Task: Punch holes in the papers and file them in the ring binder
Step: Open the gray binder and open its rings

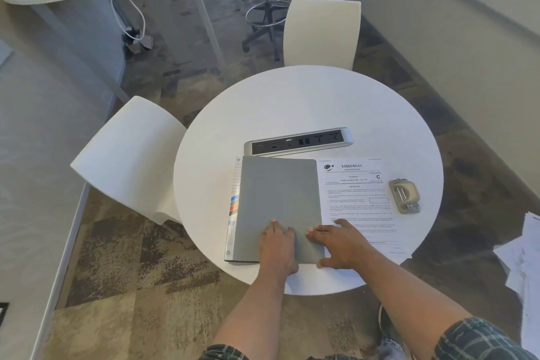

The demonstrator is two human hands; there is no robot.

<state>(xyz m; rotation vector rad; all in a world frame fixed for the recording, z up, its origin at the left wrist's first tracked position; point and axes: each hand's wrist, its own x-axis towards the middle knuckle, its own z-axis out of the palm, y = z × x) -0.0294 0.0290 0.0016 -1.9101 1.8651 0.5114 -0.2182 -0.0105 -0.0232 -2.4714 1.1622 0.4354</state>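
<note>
Grey ring binder point(277, 207) closed, flat on round white bench point(306, 102), near front edge. Left hand point(277, 245) flat on cover, fingers straight. Right hand point(339, 242) at binder's right edge, fingers spread over cover and printed paper point(356, 199) just beside. Hole punch point(404, 195) right of paper. Power strip point(298, 141) behind binder.

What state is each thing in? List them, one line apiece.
Ring binder: closed, flat on the round table.
Printed paper: flat, face up, right of the binder.
Hole punch: untouched, beside the paper.
Left hand: open, resting on the cover.
Right hand: open, at the binder's right edge.
</note>
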